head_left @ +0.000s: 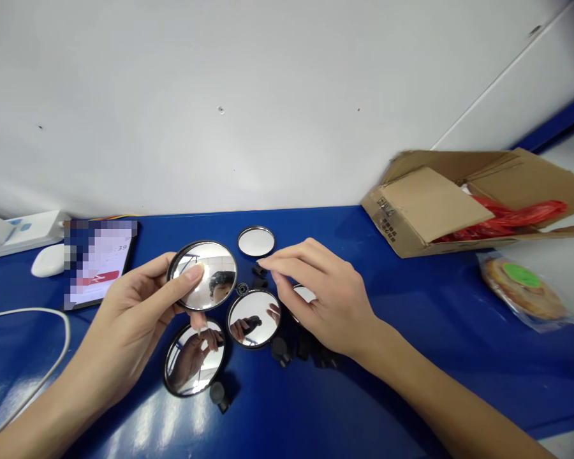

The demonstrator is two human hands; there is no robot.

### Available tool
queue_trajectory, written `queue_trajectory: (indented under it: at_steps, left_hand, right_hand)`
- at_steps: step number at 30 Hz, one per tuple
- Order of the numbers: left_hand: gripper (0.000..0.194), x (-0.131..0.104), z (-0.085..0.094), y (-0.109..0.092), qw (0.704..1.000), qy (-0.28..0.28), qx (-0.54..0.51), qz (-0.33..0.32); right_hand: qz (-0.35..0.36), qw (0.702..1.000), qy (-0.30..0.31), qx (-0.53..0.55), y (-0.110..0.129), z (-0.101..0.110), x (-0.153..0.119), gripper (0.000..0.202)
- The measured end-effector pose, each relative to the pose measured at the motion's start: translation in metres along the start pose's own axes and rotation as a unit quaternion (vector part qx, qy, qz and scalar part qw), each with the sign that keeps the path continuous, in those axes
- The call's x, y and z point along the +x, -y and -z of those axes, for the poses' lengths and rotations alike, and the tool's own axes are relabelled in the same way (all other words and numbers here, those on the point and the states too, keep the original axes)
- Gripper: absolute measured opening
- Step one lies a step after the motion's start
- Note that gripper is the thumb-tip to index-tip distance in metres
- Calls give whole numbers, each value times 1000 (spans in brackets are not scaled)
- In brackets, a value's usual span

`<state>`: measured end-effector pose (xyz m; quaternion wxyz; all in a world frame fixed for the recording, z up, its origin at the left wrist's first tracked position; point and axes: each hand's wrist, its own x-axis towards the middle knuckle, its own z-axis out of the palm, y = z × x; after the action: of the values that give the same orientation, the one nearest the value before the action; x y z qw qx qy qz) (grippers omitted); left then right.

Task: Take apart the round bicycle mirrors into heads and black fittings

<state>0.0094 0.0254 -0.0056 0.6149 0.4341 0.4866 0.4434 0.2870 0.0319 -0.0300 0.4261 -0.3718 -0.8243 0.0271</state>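
Note:
My left hand [143, 299] holds a round black-rimmed mirror [220, 280], thumb on the glass and fingers behind it. My right hand [320, 293] hovers over the blue table with thumb and fingertips close together, just above a small black part [259, 271]; what is in the pinch, if anything, is too small to make out. Between the hands lies another round mirror [254, 319], and a further one [194, 360] rests below my left hand. A mirror [256, 242] sits near the wall. One more mirror [305, 293] is partly hidden behind my right hand.
Several black pieces [281, 350] lie below my right hand, and another [219, 394] by the lower left mirror. A phone [103, 261], white case [50, 260] and cable [60, 312] are left. An open cardboard box [411, 210] and wrapped pastry [526, 290] stand right.

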Motion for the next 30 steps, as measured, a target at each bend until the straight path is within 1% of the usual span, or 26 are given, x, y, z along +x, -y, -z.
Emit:
queue_trajectory:
  at_steps: [4,9,13,18,24,27,30]
  left_hand:
    - [33,0,-1,-1,1000,2,1,3]
    - [35,-1,-1,0,1000,-2,-4,2]
    - [35,-1,0,1,1000,-3,-2,0]
    - [35,-2,0,0,1000,-3,-2,2]
    - [38,-3,-3,0,1000,-10,-1,9]
    - [39,-2,-3,0,1000,-18,2,6]
    - [39,0,-4,-1,1000,-19,11,8]
  right_hand:
    - [-39,999,21,-3,-4,-1,-2,25]
    - [-105,988,109,21,-11,-2,-5,22]
    - [-157,975,152,44,-12,0,-3,23]
    - [-193,964,175,56,-8,4,0,26]
    - [-229,946,218,63,-3,7,5,29]
    - [-232,944,221,71,-2,8,5,30]
    - [-230,948,209,73,-2,8,5,30]
